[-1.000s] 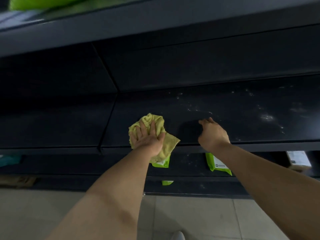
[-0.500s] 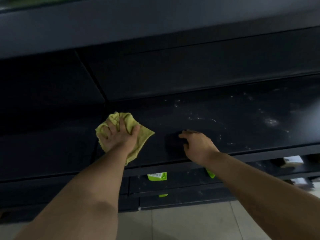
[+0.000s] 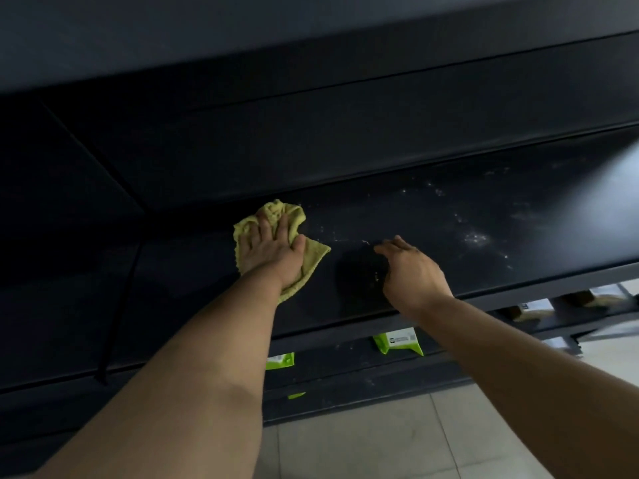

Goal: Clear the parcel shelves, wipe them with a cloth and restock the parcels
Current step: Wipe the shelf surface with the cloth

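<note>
My left hand (image 3: 268, 250) lies flat, fingers spread, pressing a crumpled yellow-green cloth (image 3: 313, 257) onto the dark shelf (image 3: 449, 271). The shelf bears no parcels and has white dust specks to the right of the cloth. My right hand (image 3: 411, 271) hovers or rests on the shelf just right of the cloth, fingers loosely bent, holding nothing. Green-and-white parcels (image 3: 399, 342) sit on the lower shelf beneath my arms.
Another dark shelf (image 3: 311, 46) overhangs above. A vertical divider seam (image 3: 117, 312) splits the shelf at the left. Brown and white parcels (image 3: 601, 297) lie on the lower shelf at the right. Pale floor tiles (image 3: 380, 444) lie below.
My left hand and the cloth went left, then slid back rightward and further back on the shelf. My right hand moved deeper onto the shelf. The view has tilted.
</note>
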